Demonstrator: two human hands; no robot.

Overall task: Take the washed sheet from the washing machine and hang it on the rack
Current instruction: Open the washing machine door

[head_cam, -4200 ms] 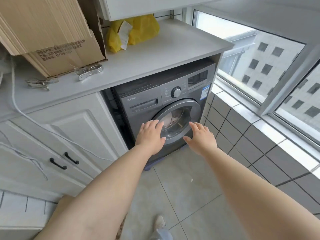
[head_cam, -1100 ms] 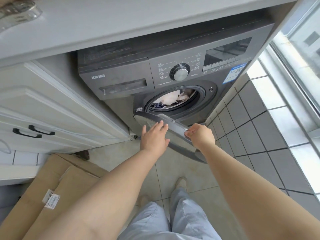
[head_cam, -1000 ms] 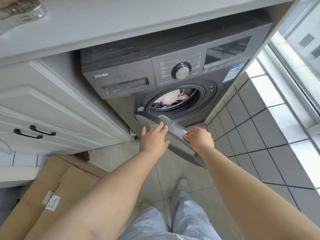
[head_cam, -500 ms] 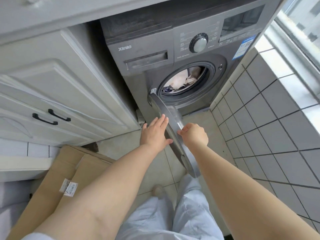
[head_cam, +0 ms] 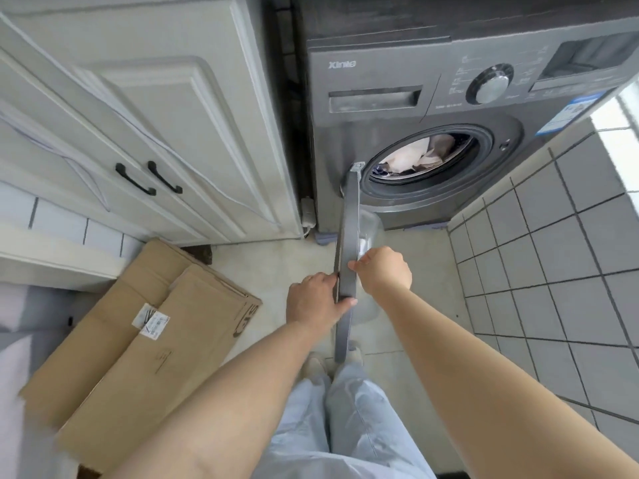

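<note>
1. Swinging outward, the door (head_cam: 346, 257) of the washing machine (head_cam: 397, 108) is now seen edge-on, where half a second ago it was only partly open.
2. The door's rim is gripped by the left hand (head_cam: 316, 300), thumb hooked over the edge, and pinched by the curled fingers of the right hand (head_cam: 383, 269).
3. The washed sheet (head_cam: 413, 157) is exposed, bunched inside the drum, untouched.
4. The opening is judged clear enough for reaching in; no rack is in view.

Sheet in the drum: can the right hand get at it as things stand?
Probably yes. The door stands swung wide, edge-on, left of the opening, so nothing covers the sheet. But the right hand grips the door's rim, as does the left hand; it must let go first.
</note>
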